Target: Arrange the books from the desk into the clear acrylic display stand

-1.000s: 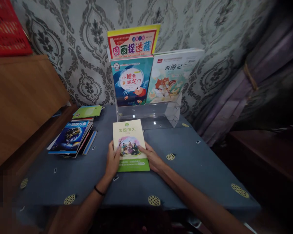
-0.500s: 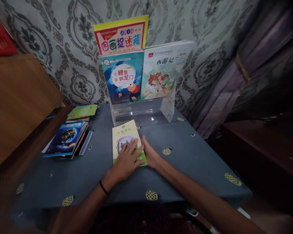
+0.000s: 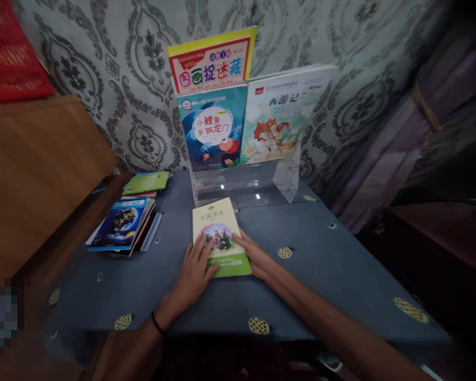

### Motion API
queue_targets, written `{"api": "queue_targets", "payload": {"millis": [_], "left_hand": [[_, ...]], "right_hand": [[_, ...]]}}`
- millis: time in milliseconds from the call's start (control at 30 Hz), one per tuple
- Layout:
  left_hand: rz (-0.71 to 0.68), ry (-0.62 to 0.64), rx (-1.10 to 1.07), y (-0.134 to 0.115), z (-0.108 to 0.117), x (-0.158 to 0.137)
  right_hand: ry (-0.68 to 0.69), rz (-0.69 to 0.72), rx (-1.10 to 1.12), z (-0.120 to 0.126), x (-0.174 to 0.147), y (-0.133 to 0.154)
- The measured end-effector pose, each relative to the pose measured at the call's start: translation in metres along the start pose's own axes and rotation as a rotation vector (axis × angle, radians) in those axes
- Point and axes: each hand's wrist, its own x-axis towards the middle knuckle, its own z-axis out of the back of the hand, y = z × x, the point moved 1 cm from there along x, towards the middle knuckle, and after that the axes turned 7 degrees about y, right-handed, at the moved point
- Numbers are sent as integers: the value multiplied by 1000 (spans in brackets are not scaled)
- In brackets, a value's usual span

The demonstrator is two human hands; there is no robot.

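The cloth-covered bench (image 3: 341, 264) carries a clear rack (image 3: 287, 182) with three upright books (image 3: 212, 127) already set in it, and piled books (image 3: 119, 222) at the left. The cream-and-green book (image 3: 224, 241) is cover up in front of the rack, not on it, so its handling looks unfinished. The left hand (image 3: 192, 272) covers its lower left, fingers spread; the right hand (image 3: 257, 259) pinches its right edge, thumb on top, other fingers hidden
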Motion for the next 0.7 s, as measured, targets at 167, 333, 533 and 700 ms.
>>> {"api": "queue_targets", "payload": {"millis": [167,333,533,700], "left_hand": [[244,-317,-564,16,6,7],[397,-446,-1281,5,9,24],[452,-498,-1345,-9,16,24],[473,-398,-1282,-4,28,14]], "right_hand": [[-13,-9,-39,-4,-5,2],[-28,-14,-70,-10,-3,-2],[-23,-50,-75,-21,22,12],[35,-124,2,-23,54,26]]}}
